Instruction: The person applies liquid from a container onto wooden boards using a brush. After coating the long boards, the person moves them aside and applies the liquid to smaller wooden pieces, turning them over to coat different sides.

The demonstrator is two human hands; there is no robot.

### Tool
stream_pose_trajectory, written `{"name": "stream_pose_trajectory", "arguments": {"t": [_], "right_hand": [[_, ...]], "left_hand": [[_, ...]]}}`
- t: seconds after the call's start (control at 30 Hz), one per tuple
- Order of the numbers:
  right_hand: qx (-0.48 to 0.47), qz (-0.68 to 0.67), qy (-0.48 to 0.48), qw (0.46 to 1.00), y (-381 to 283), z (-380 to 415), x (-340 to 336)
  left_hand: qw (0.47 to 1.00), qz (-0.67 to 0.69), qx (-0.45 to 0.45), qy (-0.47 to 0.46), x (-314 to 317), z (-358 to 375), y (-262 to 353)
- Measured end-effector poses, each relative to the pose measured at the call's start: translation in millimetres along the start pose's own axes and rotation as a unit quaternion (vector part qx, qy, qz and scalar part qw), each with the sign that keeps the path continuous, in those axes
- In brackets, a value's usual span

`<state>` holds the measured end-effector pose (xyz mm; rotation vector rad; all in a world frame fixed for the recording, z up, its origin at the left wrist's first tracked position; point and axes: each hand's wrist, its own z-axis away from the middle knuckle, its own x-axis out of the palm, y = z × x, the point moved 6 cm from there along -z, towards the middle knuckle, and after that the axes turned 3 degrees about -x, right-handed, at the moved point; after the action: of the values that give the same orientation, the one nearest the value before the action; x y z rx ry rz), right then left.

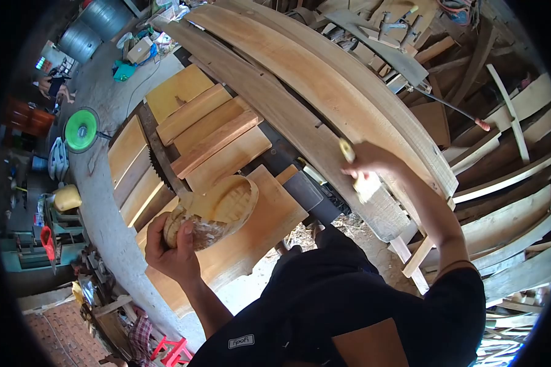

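Note:
My left hand is closed round the near end of a shallow, tan container, its wall crusted with pale residue. The container is tilted so that its yellowish inside shows, and it hangs over a wide flat board. In my right hand is a paintbrush, gripped between fingers and thumb with its handle end up and its pale bristles downward. The brush overlaps a long brown plank in this view. Beside that plank lies a broader, lighter plank.
Several short boards lie side by side on the left, near a toothed dark strip. A green fan stands on the concrete floor beyond. Stacked timber fills the right side, with a red-handled rod above it.

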<state>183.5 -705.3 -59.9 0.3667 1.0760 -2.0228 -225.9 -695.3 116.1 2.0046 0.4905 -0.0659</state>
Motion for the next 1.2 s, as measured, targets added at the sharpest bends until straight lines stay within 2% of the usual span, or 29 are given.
{"name": "stream_pose_trajectory", "arguments": {"t": [0.2,0.23,0.3,0.33,0.4,0.47,0.5,0.53,0.6,0.63,0.67,0.7,0.73,0.77,0.83,0.9,0.93,0.97,1.03,1.1,1.2], "right_hand": [[-0.065,-0.097,0.205,0.972,-60,-96,-82],[-0.070,-0.099,0.204,0.971,-60,-107,-83],[-0.094,-0.068,0.329,0.937,-64,-116,-92],[-0.108,-0.109,0.274,0.949,-59,-115,-84],[-0.117,-0.141,0.330,0.926,-33,-100,-58],[-0.145,-0.117,0.365,0.912,-26,-44,-30],[-0.225,-0.085,0.419,0.876,-9,-27,-8],[-0.145,-0.081,0.381,0.909,-17,15,-2],[-0.134,-0.082,0.389,0.908,-13,73,10],[-0.139,-0.067,0.417,0.896,-9,101,10],[-0.136,-0.052,0.445,0.883,-4,128,13],[-0.119,-0.127,0.516,0.839,10,157,16],[-0.112,-0.027,0.548,0.828,-16,196,3],[-0.081,-0.070,0.609,0.786,-8,227,4],[0.042,0.071,0.638,0.765,23,282,3],[0.270,0.075,0.651,0.705,12,323,15],[0.350,0.108,0.585,0.724,41,333,25],[0.367,0.134,0.585,0.711,69,342,43],[0.375,0.140,0.568,0.719,128,340,89],[0.388,0.067,0.540,0.744,144,328,121],[0.451,0.010,0.500,0.739,182,308,164]], "left_hand": [[1.000,-0.017,-0.001,-0.011,3,6,9],[1.000,-0.015,-0.003,-0.008,2,8,9],[1.000,-0.018,-0.004,0.000,-1,12,9],[1.000,-0.019,-0.006,-0.005,-3,13,9],[1.000,0.002,-0.019,-0.020,-3,13,11],[0.999,0.009,-0.019,-0.024,-4,12,3],[0.999,0.014,-0.022,-0.032,-4,12,-1],[0.998,0.017,-0.045,-0.042,-3,10,-4],[0.998,0.001,-0.024,-0.053,2,4,-5],[0.997,-0.013,-0.004,-0.074,7,2,-5],[0.995,-0.012,-0.027,-0.097,10,0,-8],[0.993,-0.007,-0.033,-0.112,14,-2,-9],[0.994,0.006,-0.008,-0.109,17,-5,-7],[0.993,0.023,0.017,-0.110,21,-7,-5],[0.991,0.062,0.021,-0.119,33,-10,1],[0.992,0.033,0.029,-0.120,41,-14,-2],[0.990,0.044,0.047,-0.126,45,-16,-2],[0.988,0.053,0.065,-0.128,48,-17,-1],[0.985,0.071,0.069,-0.139,52,-18,1],[0.984,0.074,0.070,-0.146,48,-19,2],[0.986,0.051,0.078,-0.137,42,-22,1]]}}
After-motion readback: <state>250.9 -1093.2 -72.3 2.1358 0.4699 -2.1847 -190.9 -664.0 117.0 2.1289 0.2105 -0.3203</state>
